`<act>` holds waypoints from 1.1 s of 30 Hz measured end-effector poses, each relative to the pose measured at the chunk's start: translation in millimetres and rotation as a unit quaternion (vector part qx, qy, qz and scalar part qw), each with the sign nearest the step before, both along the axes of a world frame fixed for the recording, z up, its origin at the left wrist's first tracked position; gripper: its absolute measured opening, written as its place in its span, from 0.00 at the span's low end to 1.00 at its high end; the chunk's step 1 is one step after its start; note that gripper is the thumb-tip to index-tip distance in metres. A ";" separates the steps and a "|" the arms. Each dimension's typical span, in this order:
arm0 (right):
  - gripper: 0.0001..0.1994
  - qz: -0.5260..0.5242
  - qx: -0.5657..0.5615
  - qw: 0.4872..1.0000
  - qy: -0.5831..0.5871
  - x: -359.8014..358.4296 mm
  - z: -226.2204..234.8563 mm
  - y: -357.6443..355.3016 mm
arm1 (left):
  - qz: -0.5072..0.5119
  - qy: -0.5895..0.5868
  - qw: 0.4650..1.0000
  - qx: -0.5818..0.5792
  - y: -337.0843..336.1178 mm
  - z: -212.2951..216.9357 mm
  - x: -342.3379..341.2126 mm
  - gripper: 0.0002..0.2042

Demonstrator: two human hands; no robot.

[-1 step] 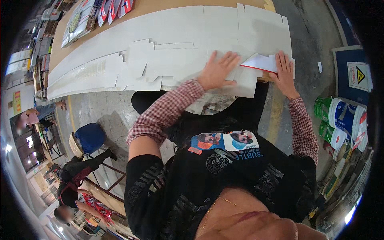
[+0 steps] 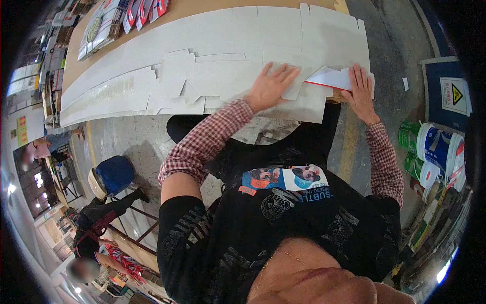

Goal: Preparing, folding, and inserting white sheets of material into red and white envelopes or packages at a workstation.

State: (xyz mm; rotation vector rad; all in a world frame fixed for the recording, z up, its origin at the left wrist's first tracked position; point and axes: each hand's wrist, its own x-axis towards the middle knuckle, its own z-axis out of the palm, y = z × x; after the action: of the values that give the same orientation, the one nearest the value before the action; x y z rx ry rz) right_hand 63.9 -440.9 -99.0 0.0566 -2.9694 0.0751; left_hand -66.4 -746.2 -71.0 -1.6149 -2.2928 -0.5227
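Note:
Large sheets of white cardboard (image 2: 223, 35), some with cut notches, cover much of the table in front of me. My left hand (image 2: 271, 87) lies flat on the white board with its fingers spread. To its right is a white folded piece with a red edge (image 2: 329, 77). My right hand (image 2: 360, 91) rests on the right end of that piece, fingers stretched out and palm down. Neither hand grips anything. What lies under my right palm is hidden.
At the table's far left lie a wrapped bundle (image 2: 103, 28) and several red-and-white printed pieces (image 2: 144, 12). Paint-type buckets (image 2: 438, 144) stand at right, by a blue panel with a warning sign (image 2: 454, 96). A blue-covered bin (image 2: 114, 175) and two other people are at left.
My left hand has slid slightly to the left over the board. My right hand has stayed nearly still.

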 end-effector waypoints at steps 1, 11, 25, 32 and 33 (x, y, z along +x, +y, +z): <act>0.38 0.003 -0.003 1.000 0.012 -2.3 0.5 -0.8 | -0.003 -0.027 1.000 -0.010 -9.8 -2.9 -10.8 0.24; 0.37 -0.003 -0.008 1.000 0.014 -0.9 -1.2 -5.4 | 0.169 -0.417 0.879 0.159 -15.6 -0.1 -7.2 0.09; 0.39 -0.023 0.006 1.000 0.007 -0.1 6.4 -7.3 | 0.165 -0.048 0.985 0.009 29.9 -21.4 22.4 0.27; 0.34 -0.154 -0.158 0.927 0.304 21.3 14.8 -18.3 | 0.097 -0.076 0.988 -0.097 51.4 -12.6 38.5 0.42; 0.31 -0.239 -0.297 0.826 0.414 24.3 6.0 -26.7 | 0.079 -0.075 0.988 -0.111 58.4 -13.1 40.0 0.42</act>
State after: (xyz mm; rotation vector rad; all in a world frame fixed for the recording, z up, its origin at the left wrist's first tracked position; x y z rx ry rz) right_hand 88.2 -467.6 -93.0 -0.5761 -1.9021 0.6989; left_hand -26.4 -687.9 -84.1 -1.5153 -2.6460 -0.3719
